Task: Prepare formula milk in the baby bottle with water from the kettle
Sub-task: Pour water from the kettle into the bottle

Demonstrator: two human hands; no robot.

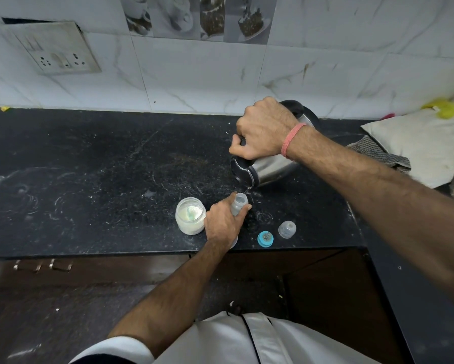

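With the right hand [262,127] gripping the tilted kettle [270,164] and the left hand [222,222] wrapped round the baby bottle [238,203] on the tabletop [89,179], hot water could miss the narrow mouth and scald fingers.

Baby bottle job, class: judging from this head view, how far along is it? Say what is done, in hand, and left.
Done: the teat ring and clear cap lie off on the counter. In hand: the right hand tilts the kettle over the bottle, gripped by the left hand. Left: probably powder from the open jar, then closing.
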